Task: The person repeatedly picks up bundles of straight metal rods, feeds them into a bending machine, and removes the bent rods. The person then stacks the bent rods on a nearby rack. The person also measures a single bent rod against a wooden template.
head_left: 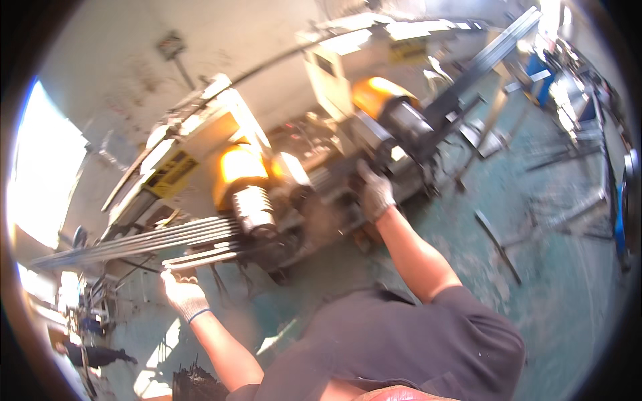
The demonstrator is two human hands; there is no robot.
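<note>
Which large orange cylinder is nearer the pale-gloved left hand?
The left orange cylinder, above the ribbed silver metal sleeve; the right orange cylinder sits farther off, beyond the pale-gloved right hand.

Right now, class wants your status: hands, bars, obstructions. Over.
Left hand at ends of short bars, grip unclear. Right hand at machine, blurred. Dark bar on floor, apart from both hands.

left fisheye of head-worn pair; looks down and forward over torso [414, 337]; hands [376, 194] near, wall [134, 47] farther off; view tilted, rim dark.
</note>
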